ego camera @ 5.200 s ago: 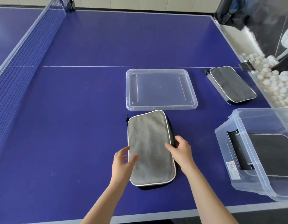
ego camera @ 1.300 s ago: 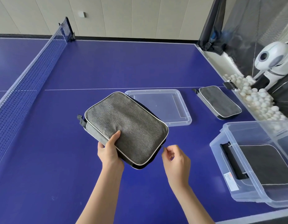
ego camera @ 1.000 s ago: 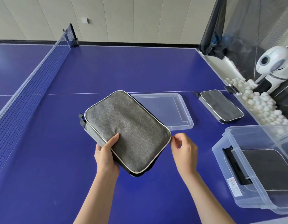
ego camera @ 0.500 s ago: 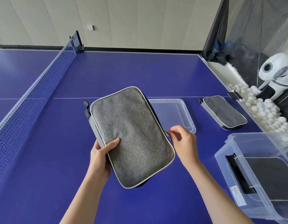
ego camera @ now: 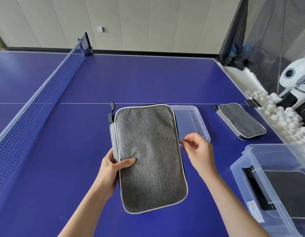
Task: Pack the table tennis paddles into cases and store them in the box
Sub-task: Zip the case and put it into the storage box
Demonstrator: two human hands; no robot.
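We are gripping the rounded grey fabric case [ego camera: 148,156] with our left hand [ego camera: 112,170], pinching its zip pull [ego camera: 183,140] with our right hand [ego camera: 197,151]; a clear lid [ego camera: 197,120] is lying behind.

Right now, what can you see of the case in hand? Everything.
The case is a rounded rectangle of grey woven-looking fabric, pale piping round its face, lighter side band, dark loop at its far left corner. Held above the table, face up, long axis pointing away. The left hand grips its left edge, thumb on top; the right hand pinches what looks like a zipper pull at its right edge. Contents hidden.
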